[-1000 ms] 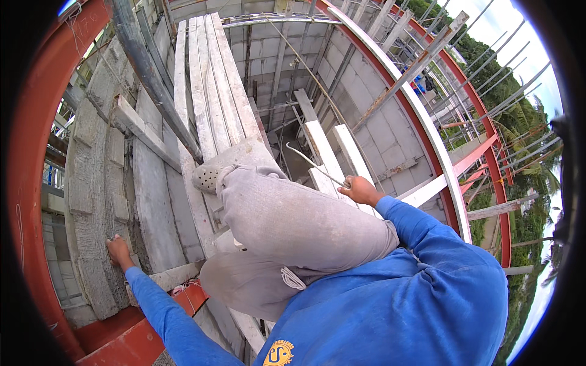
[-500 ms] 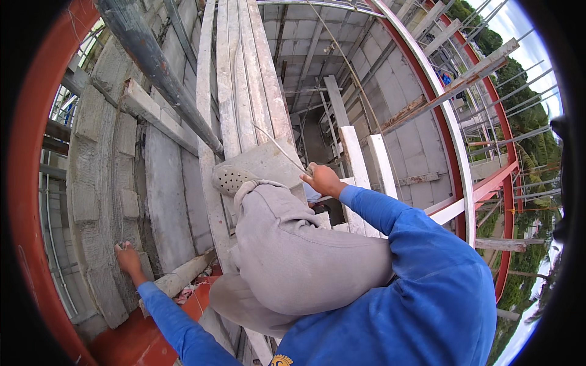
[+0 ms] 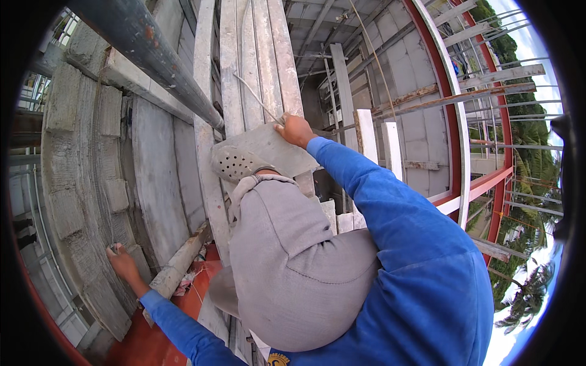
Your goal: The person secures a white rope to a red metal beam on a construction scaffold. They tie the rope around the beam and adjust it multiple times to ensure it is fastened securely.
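Head view: the right hand [image 3: 295, 131] is wrapped round the near end of a thin pale rod [image 3: 256, 97], thumb and fingers closed together on it. The rod slants away over the long planks [image 3: 264, 73], its far tip bent into a small hook. Beneath that hand lies a flat grey board [image 3: 268, 146], set across the planks; the shoe [image 3: 237, 163] is by the board's left part, and the bent leg in grey trousers [image 3: 287, 256] takes up the middle.

The left hand [image 3: 124, 266] is well apart, low on the left, at the rough cement wall [image 3: 79, 183]. Its fingers are curled in near a thin line that runs down the wall — whether they pinch that line or only rest there, I cannot tell.

The step in hand looks like handling the rod on one side while the other hand keeps to the wall. As I judge it, the next move of the rod calls for a firm hold at its near end and room for the hooked tip to swing clear of the metal pipe [image 3: 155, 55]. The arms are spread wide — so the body's balance needs care, with open gaps showing beside the planks.
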Tool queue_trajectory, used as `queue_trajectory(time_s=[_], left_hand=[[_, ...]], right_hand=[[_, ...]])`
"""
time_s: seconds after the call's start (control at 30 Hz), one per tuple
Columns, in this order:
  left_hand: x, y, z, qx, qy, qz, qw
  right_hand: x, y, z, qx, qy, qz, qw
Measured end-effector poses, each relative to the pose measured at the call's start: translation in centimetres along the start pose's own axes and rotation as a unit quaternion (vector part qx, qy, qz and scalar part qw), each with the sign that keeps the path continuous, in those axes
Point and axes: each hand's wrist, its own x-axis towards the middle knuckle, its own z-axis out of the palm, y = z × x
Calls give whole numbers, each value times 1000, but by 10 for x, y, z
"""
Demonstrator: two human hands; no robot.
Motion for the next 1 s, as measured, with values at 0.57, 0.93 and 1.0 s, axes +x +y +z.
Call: queue_trajectory(time_s=[0.57,0.93,1.0], left_hand=[[-30,51,-40,50,11,-38,998],[-37,66,-45,25,34,-41,998],[-36,65,-43,26,52,-67,996]], right_hand=[[1,-33,1,-41,-6,50,998],[-13,-44,6,-14,65,20,998],[-11,-55,-1,-26,33,26,999]])
